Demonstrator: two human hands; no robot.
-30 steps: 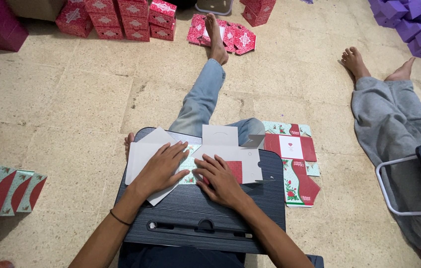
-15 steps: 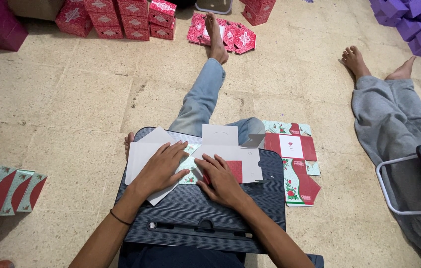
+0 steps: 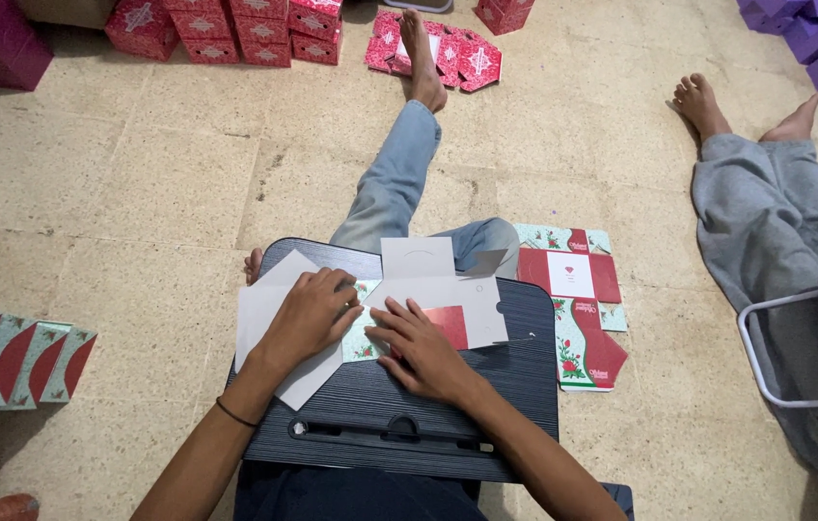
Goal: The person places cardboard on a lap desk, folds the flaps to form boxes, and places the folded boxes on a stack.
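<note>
Both hands press flat, fingers spread, on an unfolded carton blank [image 3: 409, 304] lying white side up on the black lap desk [image 3: 486, 405]: the left hand [image 3: 308, 314] on its left flaps, the right hand [image 3: 423, 342] beside the red panel. The blank overhangs the desk's left edge. Another flat printed blank [image 3: 573, 299] lies on the tiled floor [image 3: 139, 193] just right; folded cartons [image 3: 9, 357] sit well left.

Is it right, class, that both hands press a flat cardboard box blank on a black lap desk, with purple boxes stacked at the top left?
Not quite. The head view shows the stacked boxes at top left are red, not purple. Both hands, left and right, do press the flat box blank on the black lap desk.
</note>
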